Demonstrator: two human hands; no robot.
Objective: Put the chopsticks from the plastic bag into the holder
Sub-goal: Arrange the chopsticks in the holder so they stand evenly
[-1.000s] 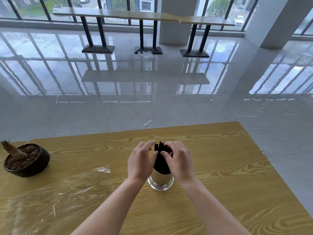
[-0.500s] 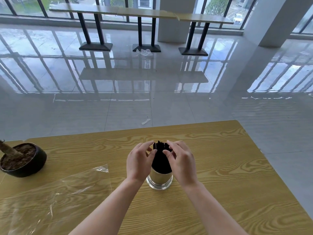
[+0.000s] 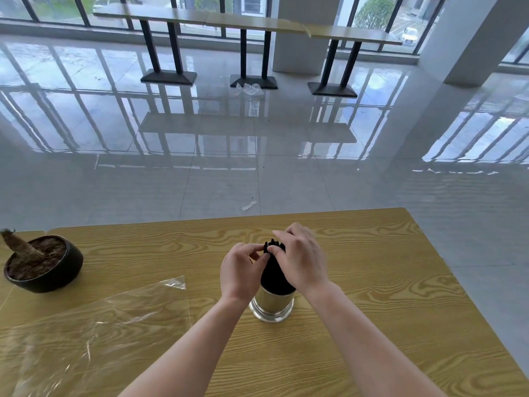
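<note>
We find the chopsticks (image 3: 275, 272) upright in the metal holder (image 3: 272, 306) on the table (image 3: 378, 282). The left hand (image 3: 242, 272) pinches their tops; the right hand (image 3: 302, 260) curls round them. The plastic bag (image 3: 94, 333) lies flat, well apart.

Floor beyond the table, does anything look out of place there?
Yes: crumpled clear plastic lies by a far table's base, and a small white scrap lies on the tiles nearer this table. Both look like litter.

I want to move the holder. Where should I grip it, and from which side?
Grip the holder by its bare lower wall, probably from the near side: it stands upright, a smooth round can, and the chopsticks fill its top.
</note>
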